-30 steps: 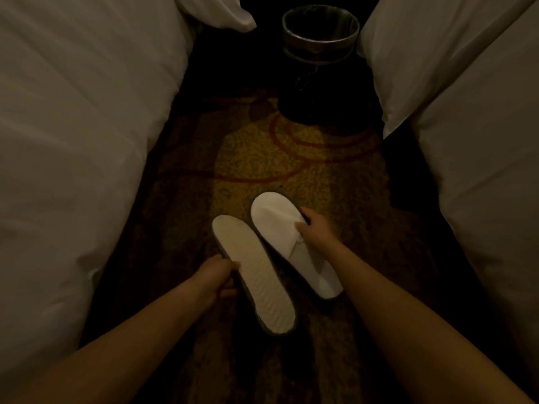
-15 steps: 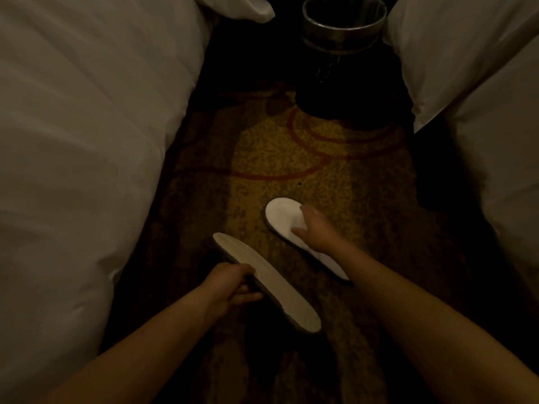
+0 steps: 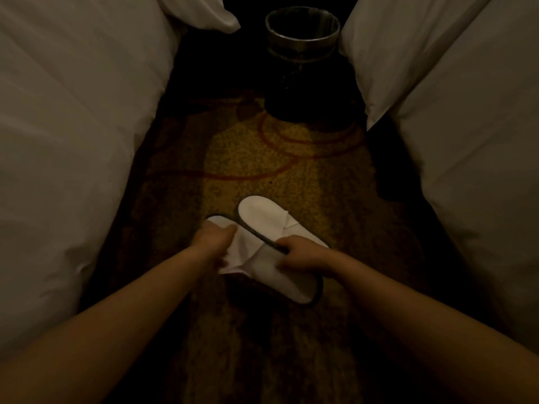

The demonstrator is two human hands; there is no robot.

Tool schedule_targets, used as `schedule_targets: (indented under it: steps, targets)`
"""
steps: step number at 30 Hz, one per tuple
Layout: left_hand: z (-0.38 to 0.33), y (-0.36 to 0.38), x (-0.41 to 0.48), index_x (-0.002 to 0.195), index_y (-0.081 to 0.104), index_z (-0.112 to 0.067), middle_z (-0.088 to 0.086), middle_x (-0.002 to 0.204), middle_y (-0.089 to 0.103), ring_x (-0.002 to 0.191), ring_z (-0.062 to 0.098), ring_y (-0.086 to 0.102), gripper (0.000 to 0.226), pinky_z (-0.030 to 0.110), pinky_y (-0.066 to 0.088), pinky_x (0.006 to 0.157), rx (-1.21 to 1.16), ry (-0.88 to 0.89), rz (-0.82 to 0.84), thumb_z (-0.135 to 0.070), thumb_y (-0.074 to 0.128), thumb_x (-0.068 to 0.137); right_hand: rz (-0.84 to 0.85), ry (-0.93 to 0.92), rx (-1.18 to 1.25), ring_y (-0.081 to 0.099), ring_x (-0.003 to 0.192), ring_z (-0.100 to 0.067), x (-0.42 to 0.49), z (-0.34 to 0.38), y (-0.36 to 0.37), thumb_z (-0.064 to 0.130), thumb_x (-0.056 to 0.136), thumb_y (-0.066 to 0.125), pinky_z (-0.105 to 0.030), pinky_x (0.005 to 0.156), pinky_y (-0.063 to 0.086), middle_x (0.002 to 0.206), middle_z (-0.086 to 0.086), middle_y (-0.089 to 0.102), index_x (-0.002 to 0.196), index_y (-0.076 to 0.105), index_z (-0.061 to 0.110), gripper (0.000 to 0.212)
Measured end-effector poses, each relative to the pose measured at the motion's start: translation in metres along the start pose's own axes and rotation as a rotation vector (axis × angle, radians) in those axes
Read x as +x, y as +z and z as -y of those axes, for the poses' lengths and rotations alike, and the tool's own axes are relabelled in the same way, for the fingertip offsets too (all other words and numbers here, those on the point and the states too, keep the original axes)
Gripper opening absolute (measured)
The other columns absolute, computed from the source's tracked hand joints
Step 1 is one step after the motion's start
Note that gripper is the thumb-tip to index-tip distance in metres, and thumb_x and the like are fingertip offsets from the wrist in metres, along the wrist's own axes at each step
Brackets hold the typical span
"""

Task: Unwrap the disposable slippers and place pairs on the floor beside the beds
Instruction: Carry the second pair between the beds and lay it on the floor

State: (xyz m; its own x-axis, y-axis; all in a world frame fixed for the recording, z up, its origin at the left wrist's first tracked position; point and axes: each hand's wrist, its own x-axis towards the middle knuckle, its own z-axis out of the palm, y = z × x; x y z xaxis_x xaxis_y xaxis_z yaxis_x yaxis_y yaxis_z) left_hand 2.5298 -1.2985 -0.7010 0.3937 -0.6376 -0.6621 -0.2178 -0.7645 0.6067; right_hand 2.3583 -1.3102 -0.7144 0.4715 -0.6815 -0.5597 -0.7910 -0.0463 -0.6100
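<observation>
Two white disposable slippers lie on the patterned carpet (image 3: 262, 158) between the beds. The far slipper (image 3: 264, 218) rests flat, upper side up, toe pointing away. The near slipper (image 3: 294, 284) lies beside it on the left, its heel toward me. My left hand (image 3: 214, 239) grips the near slipper's toe end and its loose white upper. My right hand (image 3: 303, 255) is curled over the middle of the same slipper, touching the dark sole edge of the far one. The hands hide the near slipper's middle.
A white-covered bed (image 3: 73, 141) borders the aisle on the left and another bed (image 3: 472, 147) on the right. A dark round waste bin (image 3: 302, 27) stands at the far end of the aisle. A pillow corner (image 3: 210, 13) overhangs at top left.
The slipper in my left hand has turned from sole-up to upper side up and come down beside the other. My right hand left the far slipper and moved onto the near one.
</observation>
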Motion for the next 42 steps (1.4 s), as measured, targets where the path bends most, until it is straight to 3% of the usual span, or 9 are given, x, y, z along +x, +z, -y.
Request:
schedule_targets:
  steps: [2,5,8,11,14,20,29,39,42]
  targets:
    - [0.005,-0.004,0.016,0.143,0.031,-0.011,0.02,0.144,0.033,0.125,0.039,0.043,0.06,0.047,0.046,0.096,0.317,0.125,-0.167,-0.035,0.053,0.092,0.088,0.06,0.092,0.057,0.1,-0.021,-0.006,-0.017,-0.004,0.018,0.086,0.06,-0.028,0.078,0.043,0.11,-0.005,0.06,0.116,0.061,0.013,0.03]
    - [0.022,-0.002,0.032,0.145,0.031,-0.018,0.019,0.151,0.026,0.138,0.039,0.026,0.06,0.043,0.028,0.111,0.611,0.178,-0.084,-0.041,0.049,0.093,0.191,0.135,0.164,0.054,0.097,-0.014,-0.015,-0.039,-0.003,0.026,0.086,0.063,-0.027,0.081,0.044,0.109,0.002,0.055,0.121,0.059,0.019,0.036]
    - [0.045,0.004,0.035,0.145,0.034,-0.015,0.019,0.15,0.031,0.136,0.036,0.034,0.061,0.04,0.033,0.11,0.563,0.22,0.15,-0.03,0.057,0.091,0.234,0.201,0.219,0.056,0.103,-0.016,-0.019,-0.06,0.008,0.03,0.086,0.063,-0.028,0.084,0.046,0.114,0.0,0.057,0.121,0.059,0.02,0.037]
    - [0.061,0.002,0.036,0.14,0.041,-0.008,0.019,0.144,0.044,0.13,0.033,0.044,0.054,0.039,0.04,0.106,0.626,0.288,0.241,-0.014,0.06,0.089,0.113,0.232,0.212,0.055,0.105,-0.016,-0.02,-0.078,0.016,0.033,0.084,0.065,-0.027,0.084,0.045,0.12,-0.003,0.059,0.113,0.065,0.019,0.032]
    - [0.072,0.004,0.041,0.139,0.044,-0.007,0.019,0.142,0.046,0.128,0.034,0.046,0.049,0.037,0.04,0.103,0.64,0.271,0.221,-0.014,0.056,0.092,-0.078,0.274,0.192,0.056,0.11,-0.019,-0.019,-0.096,0.021,0.025,0.085,0.065,-0.025,0.082,0.044,0.126,-0.011,0.059,0.115,0.063,0.013,0.033]
    - [0.093,0.014,0.049,0.136,0.048,-0.006,0.02,0.14,0.048,0.127,0.034,0.048,0.046,0.036,0.041,0.102,0.741,0.241,0.125,-0.02,0.053,0.093,-0.26,0.391,0.099,0.053,0.119,-0.03,-0.018,-0.12,0.026,0.011,0.089,0.054,-0.035,0.097,0.045,0.13,-0.017,0.055,0.121,0.055,0.003,0.033]
    - [0.101,0.03,0.05,0.14,0.037,-0.014,0.019,0.146,0.031,0.134,0.036,0.034,0.051,0.042,0.035,0.11,0.91,0.279,0.027,-0.026,0.049,0.093,-0.261,0.437,0.039,0.051,0.118,-0.032,-0.015,-0.112,0.036,0.015,0.093,0.046,-0.034,0.098,0.042,0.13,-0.019,0.054,0.117,0.057,0.001,0.031]
    - [0.062,0.024,0.07,0.138,0.038,-0.009,0.02,0.143,0.038,0.132,0.037,0.033,0.05,0.043,0.031,0.11,0.865,0.433,-0.013,-0.035,0.044,0.095,-0.529,0.536,0.488,0.049,0.107,-0.026,0.015,-0.095,0.021,0.008,0.089,0.049,-0.032,0.085,0.043,0.126,-0.018,0.048,0.123,0.042,0.001,0.036]
    - [0.046,0.025,0.077,0.137,0.041,-0.008,0.02,0.143,0.041,0.134,0.036,0.034,0.048,0.042,0.028,0.112,0.783,0.447,-0.016,-0.033,0.044,0.096,-0.551,0.569,0.661,0.048,0.119,-0.034,0.025,-0.091,0.011,0.005,0.088,0.049,-0.039,0.099,0.044,0.137,-0.023,0.044,0.134,0.038,-0.004,0.048]
